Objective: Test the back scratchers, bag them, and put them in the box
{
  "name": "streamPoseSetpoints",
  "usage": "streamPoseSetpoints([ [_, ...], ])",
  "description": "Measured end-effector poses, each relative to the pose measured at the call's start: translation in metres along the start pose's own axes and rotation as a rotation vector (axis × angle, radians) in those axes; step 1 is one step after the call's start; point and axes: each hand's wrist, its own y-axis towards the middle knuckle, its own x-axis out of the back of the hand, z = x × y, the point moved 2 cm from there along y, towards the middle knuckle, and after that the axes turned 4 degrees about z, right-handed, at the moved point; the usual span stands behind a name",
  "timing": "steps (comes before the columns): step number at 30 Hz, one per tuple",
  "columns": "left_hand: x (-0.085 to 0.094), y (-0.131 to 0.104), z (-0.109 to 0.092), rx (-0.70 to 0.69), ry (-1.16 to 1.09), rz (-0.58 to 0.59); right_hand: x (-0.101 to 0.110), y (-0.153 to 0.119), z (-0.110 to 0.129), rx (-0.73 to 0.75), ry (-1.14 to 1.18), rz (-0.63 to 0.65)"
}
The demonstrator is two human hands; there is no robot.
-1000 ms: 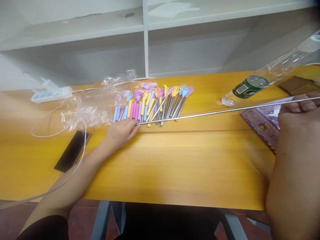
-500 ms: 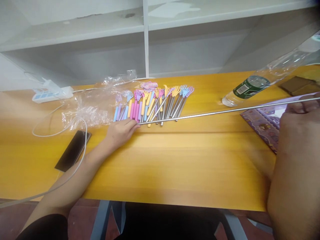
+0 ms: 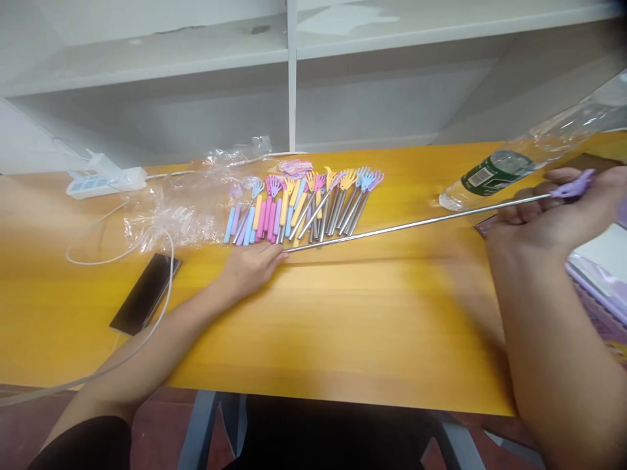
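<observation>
A telescopic back scratcher [image 3: 411,226], drawn out long, slants across the view between my hands. My left hand [image 3: 252,266] is closed round its lower end; the grip is hidden in the fingers. At the other end, my right hand [image 3: 543,219] is turned palm up, with its fingers curled about the steel rod beside the purple claw-shaped head [image 3: 573,185]. Just beyond my left hand lie several more back scratchers [image 3: 343,202], with blue, pink, yellow and purple claws, together with loose coloured handles [image 3: 259,219].
Clear plastic wrapping [image 3: 171,215] and a white power strip [image 3: 106,181] lie at the left. A phone [image 3: 145,294] is beside my left forearm, and a white cable [image 3: 169,274] crosses it. A water bottle [image 3: 494,173] lies behind my right hand; purple packaging [image 3: 597,294] is partly hidden by my right arm.
My right hand has rolled palm up and shifted left, bringing the purple claw into view. The rod slants more steeply. My left hand keeps its hold.
</observation>
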Motion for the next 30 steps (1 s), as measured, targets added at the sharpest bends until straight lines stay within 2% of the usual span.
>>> streamPoseSetpoints([
  [2,0.000,0.000,0.000,0.021,0.002,-0.013,-0.007,-0.017,-0.004,0.009,0.034,0.063],
  [8,0.001,0.000,0.003,0.039,0.000,-0.035,-0.009,-0.030,-0.005,0.002,0.103,0.045],
  [11,-0.001,0.000,0.001,0.028,0.007,-0.044,-0.015,-0.044,-0.010,0.011,0.093,0.112],
  [18,-0.003,-0.002,-0.006,0.005,-0.049,-0.035,-0.027,-0.096,-0.028,0.021,0.067,0.316],
  [24,-0.004,-0.003,-0.007,-0.003,-0.051,-0.065,-0.026,-0.109,-0.034,0.066,0.068,0.360],
  [30,-0.008,-0.006,-0.025,-0.071,-0.174,-0.147,-0.028,-0.152,-0.052,-0.093,0.013,0.475],
])
